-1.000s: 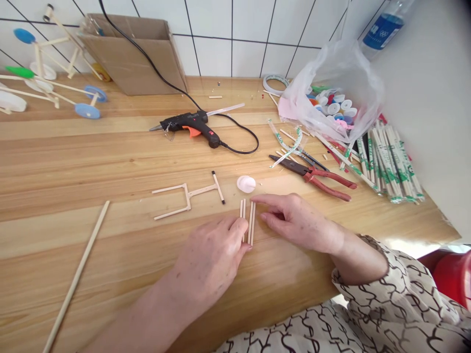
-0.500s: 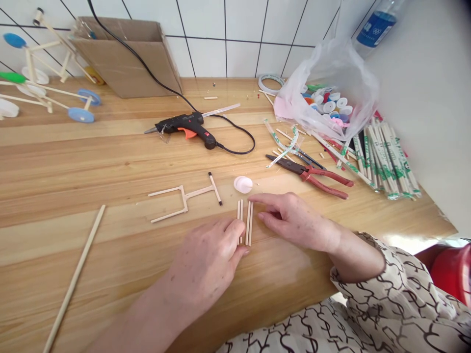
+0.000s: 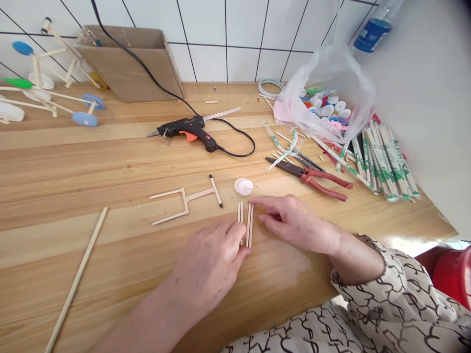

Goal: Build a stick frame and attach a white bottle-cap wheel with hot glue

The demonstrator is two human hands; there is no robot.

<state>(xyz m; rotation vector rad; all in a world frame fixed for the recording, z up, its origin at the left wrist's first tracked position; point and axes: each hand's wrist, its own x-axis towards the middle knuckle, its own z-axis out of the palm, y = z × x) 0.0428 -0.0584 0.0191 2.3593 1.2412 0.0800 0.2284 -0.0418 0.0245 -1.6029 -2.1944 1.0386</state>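
In the head view, the person's left hand (image 3: 208, 260) lies flat on the near part of the bench (image 3: 110, 166), with the fingers (image 3: 235, 235) close together and resting over a pair of short wooden sticks (image 3: 240, 213). Just to the right lies a second pair of short wooden sticks (image 3: 249, 225), parallel to the first pair and beside the tips of the left hand. The right hand (image 3: 292, 223) is open and relaxed, with the fingers a little spread. Its index finger reaches left, near the far end of the second pair, but I cannot tell if it touches. Neither hand is pinching anything. Left of the sticks lies a glued stick frame (image 3: 184, 202), shaped like a fork with a crossbar, and on the far side is a white plastic cap (image 3: 243, 187). Farther away are a black hot glue gun (image 3: 187, 128) and red-handled pliers (image 3: 324, 181). The step in hand seems to be lining up the sticks. The next move calls for care to keep them even, because they are thin and lie loose.
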